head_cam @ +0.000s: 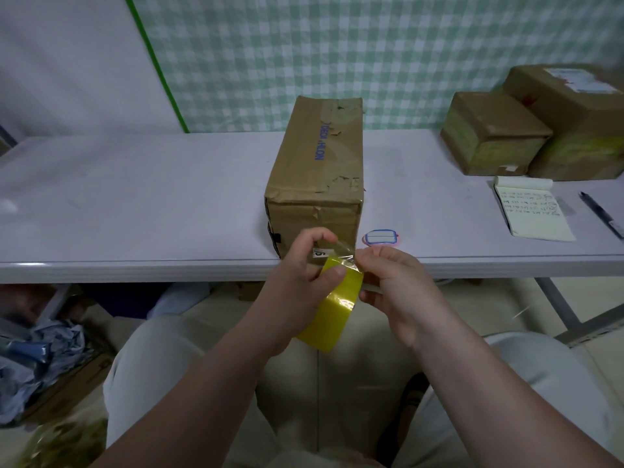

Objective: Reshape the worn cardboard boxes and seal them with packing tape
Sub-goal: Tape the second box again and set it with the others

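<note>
Landmark: one long brown cardboard box (317,170), creased and scuffed, with blue lettering on its top and scraps of old tape. It lies lengthwise on the white table (135,197), its near end at the table's front edge.
Boxes, counted: three in all. Besides the long brown cardboard box there are two to its right at the back of the table, a smaller brown cardboard box (489,133) touching a larger brown cardboard box (574,123) (the larger has a pale label on top).
Tape: one roll of yellow packing tape (334,312), held in the air just in front of the long box's near end, below the table edge.
Left hand (304,275): grasps the roll, thumb laid on its outer yellow face, fingers curled over the far side.
Right hand (395,288): pinches the clear loose end of tape (341,253), lifted a little way off the roll, close against the long box's near face.
Round label: one pink sticker with a blue frame (381,238), on the table just right of the long box's near end.
Notepad: one cream lined notepad with handwriting (530,211), well right of the long box, in front of the two other boxes.
Pen: one dark pen (601,214), right of the notepad, farthest from the long box.
Below: crumpled blue-grey plastic (37,359) on the floor, far left of the long box and under the table.
</note>
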Demonstrator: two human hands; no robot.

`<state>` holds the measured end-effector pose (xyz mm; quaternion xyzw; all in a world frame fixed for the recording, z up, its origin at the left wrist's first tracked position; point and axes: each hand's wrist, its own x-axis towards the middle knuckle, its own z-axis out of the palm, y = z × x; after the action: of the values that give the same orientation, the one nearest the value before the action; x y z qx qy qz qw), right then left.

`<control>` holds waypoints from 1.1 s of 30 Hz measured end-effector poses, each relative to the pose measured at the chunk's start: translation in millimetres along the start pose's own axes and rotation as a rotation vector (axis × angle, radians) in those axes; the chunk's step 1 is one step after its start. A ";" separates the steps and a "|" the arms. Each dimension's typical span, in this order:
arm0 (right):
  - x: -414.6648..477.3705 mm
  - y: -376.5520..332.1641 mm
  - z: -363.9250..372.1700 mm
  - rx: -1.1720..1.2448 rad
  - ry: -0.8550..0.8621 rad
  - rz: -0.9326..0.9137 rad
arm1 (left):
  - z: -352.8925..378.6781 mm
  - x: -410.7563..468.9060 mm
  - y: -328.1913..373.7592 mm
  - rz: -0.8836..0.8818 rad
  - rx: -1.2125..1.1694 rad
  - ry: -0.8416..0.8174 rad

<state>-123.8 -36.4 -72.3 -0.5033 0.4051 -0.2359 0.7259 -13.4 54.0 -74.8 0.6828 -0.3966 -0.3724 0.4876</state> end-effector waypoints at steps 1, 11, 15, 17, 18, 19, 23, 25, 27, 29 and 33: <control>0.0 0.0 -0.1 -0.008 -0.007 -0.019 | 0.1 -0.5 1.3 0.011 0.008 0.000; 2.4 7.8 2.2 -0.057 -0.038 -0.218 | -6.0 -1.2 7.3 -0.010 -0.039 -0.030; 2.8 8.6 2.8 -0.145 0.052 -0.313 | -7.8 -4.4 10.2 -0.012 -0.063 -0.044; 4.5 9.1 2.2 -0.197 0.103 -0.360 | -8.1 -5.8 11.6 -0.016 -0.072 -0.054; 5.7 9.4 1.7 -0.218 0.130 -0.371 | -8.5 -6.0 11.3 -0.020 -0.072 -0.054; 7.4 10.0 1.4 -0.240 0.158 -0.374 | -8.8 -6.5 10.7 -0.021 -0.074 -0.053; 15.3 14.0 1.8 -0.309 0.219 -0.347 | -10.6 -6.5 7.9 -0.024 -0.084 -0.009; 21.8 16.3 0.2 -0.331 0.266 -0.349 | -14.2 -6.4 7.9 -0.022 -0.103 0.018; 29.7 16.6 -4.3 -0.341 0.340 -0.348 | -21.4 -7.5 11.3 -0.018 -0.110 0.047; 37.3 15.9 -11.2 -0.406 0.404 -0.351 | -30.1 -9.0 16.1 -0.012 -0.092 0.066; 52.1 14.8 -23.6 -0.590 0.457 -0.384 | -47.2 -13.0 21.3 -0.001 -0.010 0.158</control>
<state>-115.1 -82.5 -108.1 -0.6908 0.5048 -0.3465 0.3846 19.7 78.8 -41.1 0.7078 -0.3546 -0.3195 0.5208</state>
